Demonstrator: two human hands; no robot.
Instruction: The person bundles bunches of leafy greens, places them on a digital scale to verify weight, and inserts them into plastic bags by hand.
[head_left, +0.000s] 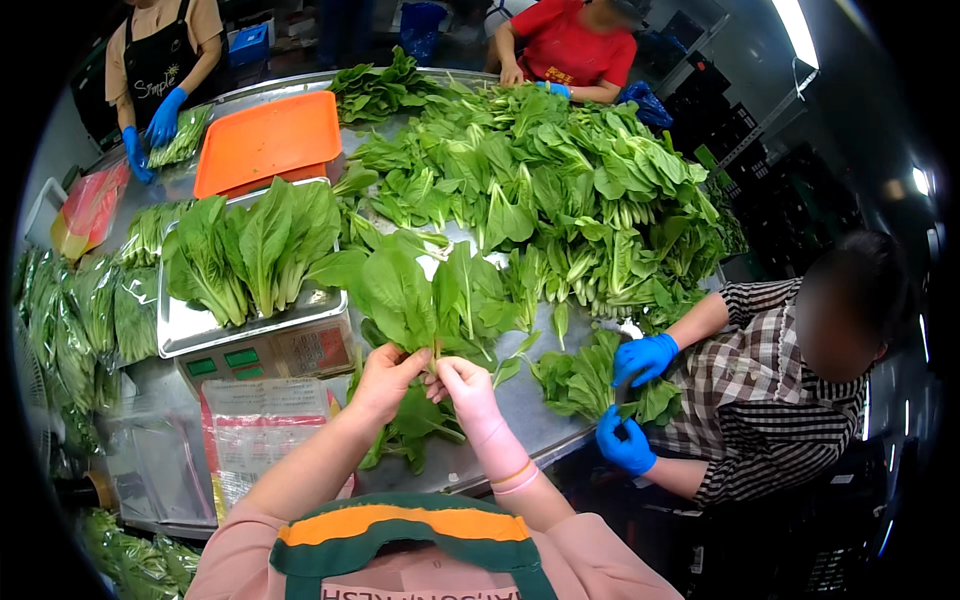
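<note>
My left hand (386, 381) pinches the stem end of a leafy green plant (397, 296), its broad leaves pointing away from me. Against the same stem end are the fingers of my right hand (466, 384), which looks paler and has bands at the wrist. Loose leafy greens (420, 420) lie on the metal table (529, 390) under and beyond my hands. Ahead to the left stands a digital scale (270, 356), and two upright bunches of leafy greens (255, 247) rest on its metal pan (176, 322).
A large heap of leafy greens (540, 172) covers the far right. An orange tray (270, 139) sits behind the scale. Bagged greens (90, 315) and plastic bags (262, 427) lie left. Blue-gloved co-worker's hands (626, 442) handle greens at right; two more people stand across the table.
</note>
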